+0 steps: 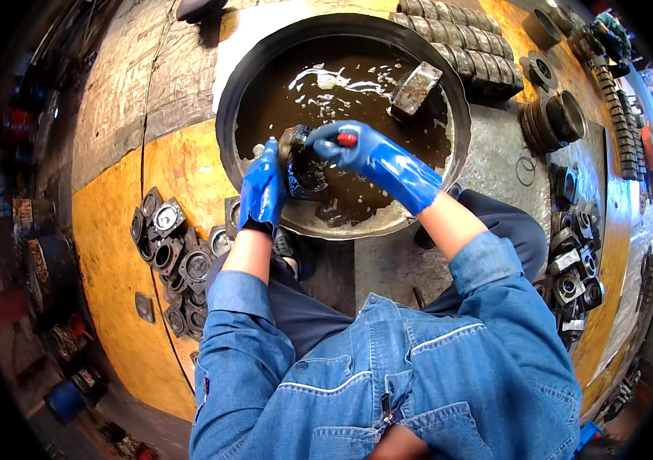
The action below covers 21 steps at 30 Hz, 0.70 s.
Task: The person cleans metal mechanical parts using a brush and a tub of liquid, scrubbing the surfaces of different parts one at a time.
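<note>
A wide round tub [228, 115] of murky brown liquid stands before me. My left hand [262, 188], in a blue rubber glove, grips the left side of a wet, dark metal casting [303, 170] held over the near left part of the tub. My right hand [348, 147], gloved the same way, is closed around a tool with a red handle [347, 140]. That tool's working end is hidden beside the casting's upper part, so its kind does not show. Another blocky metal casting [416, 90] leans inside the tub at the far right, partly above the liquid.
Rows of stacked metal castings [468, 42] stand beyond the tub at the right. Flanged castings [181, 257] lie heaped on the floor to my left, and more castings [570, 284] are piled at my right. Large metal rings [552, 123] and thin wire hoops [526, 170] lie right of the tub.
</note>
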Available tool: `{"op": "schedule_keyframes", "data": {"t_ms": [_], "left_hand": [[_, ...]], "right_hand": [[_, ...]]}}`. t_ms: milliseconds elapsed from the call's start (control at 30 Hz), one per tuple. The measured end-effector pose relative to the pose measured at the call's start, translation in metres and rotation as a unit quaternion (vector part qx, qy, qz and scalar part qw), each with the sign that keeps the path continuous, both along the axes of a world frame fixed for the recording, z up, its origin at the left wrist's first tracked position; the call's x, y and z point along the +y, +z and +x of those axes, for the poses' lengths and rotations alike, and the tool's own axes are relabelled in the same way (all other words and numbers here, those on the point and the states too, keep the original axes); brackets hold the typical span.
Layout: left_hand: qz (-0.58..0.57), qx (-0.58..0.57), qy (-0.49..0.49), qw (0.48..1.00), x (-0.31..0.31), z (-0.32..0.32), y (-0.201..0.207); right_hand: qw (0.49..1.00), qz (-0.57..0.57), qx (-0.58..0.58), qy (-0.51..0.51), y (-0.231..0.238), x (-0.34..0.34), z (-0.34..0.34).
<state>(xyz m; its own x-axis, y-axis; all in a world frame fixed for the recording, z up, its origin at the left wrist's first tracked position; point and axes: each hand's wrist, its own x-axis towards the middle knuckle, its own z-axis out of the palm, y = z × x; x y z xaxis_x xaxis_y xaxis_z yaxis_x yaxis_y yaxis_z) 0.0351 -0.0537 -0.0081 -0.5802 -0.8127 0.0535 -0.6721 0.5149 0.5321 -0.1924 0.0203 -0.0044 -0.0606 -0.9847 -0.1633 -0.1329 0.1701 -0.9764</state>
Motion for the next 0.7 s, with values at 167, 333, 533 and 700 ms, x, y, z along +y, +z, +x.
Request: {"op": "schedule_keyframes", "data": {"t_ms": [167, 333, 533, 700], "left_hand": [[-0.034, -0.02, -0.012, 0.999, 0.001, 0.003, 0.001], [0.085, 0.087, 0.047, 0.991, 0.002, 0.001, 0.004], [0.156, 0.133, 0.085, 0.975, 0.004, -0.005, 0.01], [0.118, 0.125, 0.064, 0.983, -0.003, 0.002, -0.008]], "right_hand": [[0.983, 0.054, -0.084, -0.152, -0.002, 0.0, -0.019], [0.938, 0.06, -0.199, -0.278, -0.01, 0.057, -0.023], [0.85, 0.054, -0.344, -0.395, -0.034, 0.053, -0.012], [0.825, 0.034, -0.432, -0.363, -0.018, 0.008, 0.014]]}}
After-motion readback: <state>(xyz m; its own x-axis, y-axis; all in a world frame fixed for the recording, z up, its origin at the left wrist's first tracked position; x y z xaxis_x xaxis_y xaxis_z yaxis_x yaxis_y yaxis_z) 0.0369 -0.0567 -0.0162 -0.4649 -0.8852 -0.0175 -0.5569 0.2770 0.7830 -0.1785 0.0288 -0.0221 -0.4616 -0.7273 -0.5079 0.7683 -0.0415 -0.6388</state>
